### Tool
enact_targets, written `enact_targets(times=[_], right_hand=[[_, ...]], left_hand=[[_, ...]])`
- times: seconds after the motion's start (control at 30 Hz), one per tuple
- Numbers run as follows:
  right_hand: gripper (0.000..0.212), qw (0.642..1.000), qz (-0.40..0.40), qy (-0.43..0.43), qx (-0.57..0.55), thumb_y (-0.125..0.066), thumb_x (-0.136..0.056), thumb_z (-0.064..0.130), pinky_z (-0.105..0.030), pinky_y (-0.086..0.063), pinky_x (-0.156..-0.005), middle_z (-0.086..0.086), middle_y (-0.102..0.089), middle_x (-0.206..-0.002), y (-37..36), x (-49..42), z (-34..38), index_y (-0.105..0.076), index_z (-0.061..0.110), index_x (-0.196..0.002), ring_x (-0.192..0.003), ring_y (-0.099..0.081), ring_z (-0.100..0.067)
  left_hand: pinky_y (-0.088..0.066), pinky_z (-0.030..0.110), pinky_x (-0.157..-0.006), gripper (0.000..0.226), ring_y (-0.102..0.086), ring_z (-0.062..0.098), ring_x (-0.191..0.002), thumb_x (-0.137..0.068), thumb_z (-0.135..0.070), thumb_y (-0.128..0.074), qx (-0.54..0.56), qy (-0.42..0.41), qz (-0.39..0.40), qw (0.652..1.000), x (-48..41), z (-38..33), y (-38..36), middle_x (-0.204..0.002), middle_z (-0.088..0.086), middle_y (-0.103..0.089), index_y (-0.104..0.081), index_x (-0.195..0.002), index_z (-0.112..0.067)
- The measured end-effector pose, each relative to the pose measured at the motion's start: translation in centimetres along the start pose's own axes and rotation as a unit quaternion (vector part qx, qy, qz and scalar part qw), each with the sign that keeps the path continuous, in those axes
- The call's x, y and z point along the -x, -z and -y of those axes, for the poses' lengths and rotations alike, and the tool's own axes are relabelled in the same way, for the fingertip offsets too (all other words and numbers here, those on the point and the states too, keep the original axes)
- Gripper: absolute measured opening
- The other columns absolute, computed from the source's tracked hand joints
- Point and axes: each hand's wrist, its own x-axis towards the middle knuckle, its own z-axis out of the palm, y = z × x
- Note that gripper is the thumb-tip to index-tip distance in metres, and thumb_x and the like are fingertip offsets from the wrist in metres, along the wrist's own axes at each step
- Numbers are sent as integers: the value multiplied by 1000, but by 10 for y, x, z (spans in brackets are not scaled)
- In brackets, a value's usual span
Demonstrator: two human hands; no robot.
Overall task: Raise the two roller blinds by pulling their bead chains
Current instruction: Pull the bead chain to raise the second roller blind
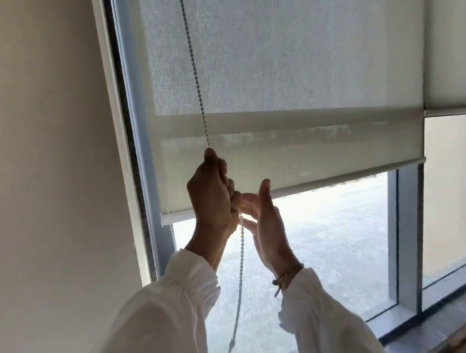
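A pale grey roller blind [287,69] covers the upper part of the left window pane; its bottom bar [324,180] slants across mid-frame, with glass showing below. A bead chain [194,68] hangs down in front of the blind's left side. My left hand [212,194] is shut on the chain, fist upright, and the chain drops on below it [240,265]. Just right of the chain, my right hand [268,226] is open with fingers spread, close to the chain but holding nothing. A second blind [452,33] at the right has its bottom bar [455,111] higher up.
A cream wall [44,163] fills the left side up to the window frame [139,128]. A grey mullion [409,232] divides the two panes. The sill [446,312] runs along the lower right. White sleeves cover both forearms.
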Motion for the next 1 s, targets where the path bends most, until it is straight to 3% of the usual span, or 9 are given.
enact_targets(times=[0.23, 0.3, 0.37, 0.47, 0.63, 0.7, 0.83, 0.9, 1.0], right_hand=[[49, 993, 107, -14, -37, -35, -93, 47, -41, -54, -76, -13, -63, -98, -26, -28, 71, -51, 6, -114, -83, -64, -26], [49, 994, 104, 3, -25, -38, -93, 46, -31, -51, -59, -10, -63, -86, -34, -35, 90, -52, 3, -113, -66, -60, -19], [42, 999, 46, 19, -8, -43, -92, 46, -22, -34, -43, -1, -53, -60, -42, -41, 102, -61, 7, -90, -44, -43, -9], [46, 986, -96, 120, 68, -47, -93, 37, -20, -26, -40, 11, -38, -36, -51, -42, 94, -49, 18, -50, -33, -30, -4], [44, 928, -197, 274, 158, -47, -94, 24, -18, -25, -41, 3, -40, -43, -43, -29, 75, -48, 3, -55, -42, -38, -9], [45, 916, -223, 292, 159, -48, -93, 24, -20, -24, -41, -3, -41, -45, -34, -26, 67, -48, 0, -56, -44, -37, -11], [41, 912, -225, 289, 187, -46, -91, 30, -17, -23, -39, 1, -41, -43, -27, -4, 27, -47, 10, -55, -43, -38, -13], [39, 914, -216, 285, 191, -45, -90, 35, -15, -21, -38, 6, -40, -42, -28, 11, 3, -46, 16, -56, -41, -38, -12], [53, 914, -208, 277, 211, -39, -90, 49, -26, -25, -39, -7, -43, -41, -25, 34, -30, -42, 10, -54, -39, -35, -19]], left_hand=[[-13, 9, -34, 48, -19, 3, -26, -92, -30, -42, -51, 69, -29, 996, 48, 46, 29, -31, -9, -28, -40, -45, -20], [-8, 13, -37, 51, -16, 4, -28, -92, -33, -42, -74, 89, -26, 993, 62, 54, 32, -32, -10, -25, -40, -42, -20], [-6, 18, -40, 53, -13, 5, -29, -93, -31, -42, -81, 104, -19, 991, 72, 61, 35, -33, -11, -23, -41, -40, -20], [-11, 24, -43, 45, -16, 10, -39, -93, -16, -45, -112, 97, -11, 989, 74, 69, 40, -40, -8, -27, -41, -48, -21], [-22, 24, -48, 36, -29, 13, -47, -91, -16, -46, -197, 102, 42, 974, 54, 72, 51, -51, 2, -35, -52, -56, -20], [-37, 23, -45, 27, -42, 14, -52, -93, -28, -39, -204, 116, 71, 969, 43, 67, 56, -64, 11, -43, -56, -74, -18], [-52, 30, -76, 42, -61, 14, -97, -93, -40, -26, -140, 115, 86, 980, 24, 54, 59, -114, 5, -59, -38, -130, -23], [-51, 21, -74, 44, -59, 10, -102, -94, -41, -23, -109, 84, 68, 988, 16, 41, 49, -114, -1, -59, -36, -132, -22], [-47, 33, -92, 44, -58, 23, -111, -94, -39, -25, -73, 32, 56, 995, 2, 17, 33, -118, 7, -60, -42, -128, -17]])
